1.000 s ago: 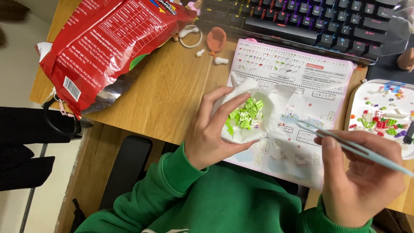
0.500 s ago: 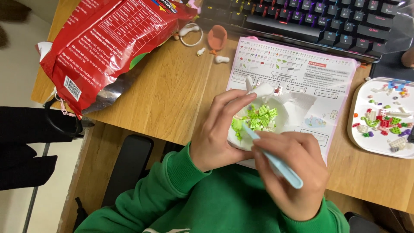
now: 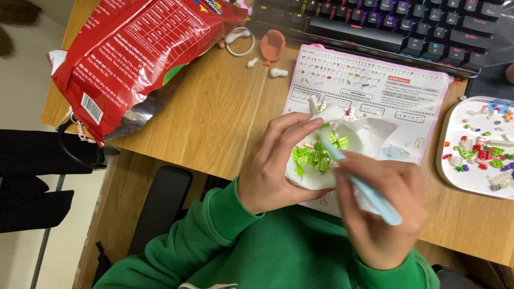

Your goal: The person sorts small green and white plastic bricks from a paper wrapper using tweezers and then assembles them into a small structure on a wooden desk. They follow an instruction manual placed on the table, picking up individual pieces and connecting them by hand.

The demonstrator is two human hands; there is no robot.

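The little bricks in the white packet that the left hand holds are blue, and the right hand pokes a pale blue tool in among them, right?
Not quite: the head view shows the little bricks are light green, not blue. The left hand does hold the white packet, and the right hand does poke the pale blue tool in among them.

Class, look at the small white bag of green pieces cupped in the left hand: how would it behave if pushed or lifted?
The white bag looks thin and crumpled, so probably floppy. Its open top suggests the green pieces could spill if tipped. The left hand cups it easily, so likely light.
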